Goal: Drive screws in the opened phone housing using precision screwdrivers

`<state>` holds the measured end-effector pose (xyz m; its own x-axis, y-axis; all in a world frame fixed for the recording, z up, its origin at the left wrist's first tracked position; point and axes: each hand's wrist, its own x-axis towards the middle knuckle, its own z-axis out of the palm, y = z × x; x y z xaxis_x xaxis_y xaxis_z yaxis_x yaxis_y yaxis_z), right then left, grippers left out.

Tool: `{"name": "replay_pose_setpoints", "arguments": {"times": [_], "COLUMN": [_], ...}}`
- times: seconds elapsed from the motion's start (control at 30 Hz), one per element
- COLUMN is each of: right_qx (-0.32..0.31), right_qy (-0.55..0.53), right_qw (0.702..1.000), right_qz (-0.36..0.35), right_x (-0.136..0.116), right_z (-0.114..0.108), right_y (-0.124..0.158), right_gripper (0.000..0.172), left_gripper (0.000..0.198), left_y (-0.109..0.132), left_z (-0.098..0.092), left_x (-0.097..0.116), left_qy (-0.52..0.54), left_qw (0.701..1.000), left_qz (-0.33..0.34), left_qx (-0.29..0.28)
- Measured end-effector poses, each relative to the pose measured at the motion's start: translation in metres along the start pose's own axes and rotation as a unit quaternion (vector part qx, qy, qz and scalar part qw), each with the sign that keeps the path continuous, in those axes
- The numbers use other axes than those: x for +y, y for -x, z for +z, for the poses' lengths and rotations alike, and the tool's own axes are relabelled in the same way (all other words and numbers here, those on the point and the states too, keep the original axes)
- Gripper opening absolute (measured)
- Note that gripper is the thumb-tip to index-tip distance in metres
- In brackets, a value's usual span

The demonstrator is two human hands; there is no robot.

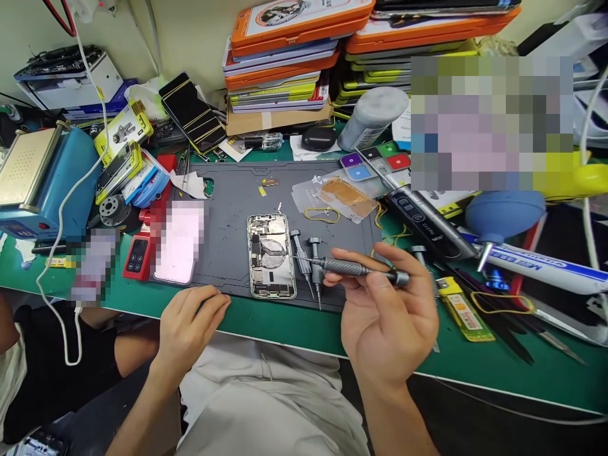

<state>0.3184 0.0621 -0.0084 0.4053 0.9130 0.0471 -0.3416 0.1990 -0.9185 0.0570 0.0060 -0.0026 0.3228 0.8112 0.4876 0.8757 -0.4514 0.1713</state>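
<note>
My right hand (389, 316) grips a thin precision screwdriver (344, 266) with a knurled grey handle. It lies nearly level, its tip pointing left toward an opened phone (272, 256). The phone lies back-down on the dark work mat (223, 209), its inner parts and a round coil showing. Two more screwdrivers, one (303, 259) close to the phone and another (315, 269) beside it, rest between the phone and my right hand. At the mat's front edge, my left hand (192, 320) has its fingers pressed together; whatever they may hold is hidden.
Left of the opened phone is a phone with a blurred bright screen (178, 244), beside a red device (137, 256). Stacked orange and yellow boxes (285, 63) line the wall. A blue air blower (504, 215) and a yellow packet (465, 310) lie right. Another person's legs (61, 367) show at left.
</note>
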Motion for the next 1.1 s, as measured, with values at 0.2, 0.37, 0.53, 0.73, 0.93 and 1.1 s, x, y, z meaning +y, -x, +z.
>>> {"name": "replay_pose_setpoints", "arguments": {"times": [0.2, 0.37, 0.53, 0.73, 0.93, 1.1], "right_qx": [0.003, 0.005, 0.01, 0.005, 0.008, -0.008], "right_qy": [-0.026, -0.031, -0.038, -0.032, -0.029, -0.017], "right_qw": [1.0, 0.999, 0.999, 0.999, 0.999, 0.999], "right_qz": [0.015, 0.016, 0.02, 0.03, 0.035, 0.044], "right_x": [-0.002, -0.002, -0.003, -0.003, -0.003, -0.001], "right_z": [-0.002, -0.001, 0.0, -0.001, -0.001, -0.001], "right_y": [0.0, -0.001, -0.001, -0.001, -0.001, -0.001], "right_gripper": [0.022, 0.021, 0.021, 0.021, 0.023, 0.025], "left_gripper": [0.017, 0.03, 0.019, 0.013, 0.012, 0.046], "left_y": [0.012, -0.007, -0.008, 0.019, 0.075, 0.123], "left_z": [-0.012, 0.003, 0.006, -0.023, -0.057, -0.072], "left_x": [-0.005, 0.0, -0.001, 0.002, -0.017, -0.032], "left_qy": [0.062, -0.007, 0.021, 0.008, -0.026, -0.079], "left_qw": [0.991, 0.999, 1.0, 0.999, 0.994, 0.983], "left_qz": [-0.114, -0.026, 0.009, -0.035, -0.1, -0.166], "left_qx": [0.017, -0.028, 0.019, -0.01, -0.041, 0.0]}}
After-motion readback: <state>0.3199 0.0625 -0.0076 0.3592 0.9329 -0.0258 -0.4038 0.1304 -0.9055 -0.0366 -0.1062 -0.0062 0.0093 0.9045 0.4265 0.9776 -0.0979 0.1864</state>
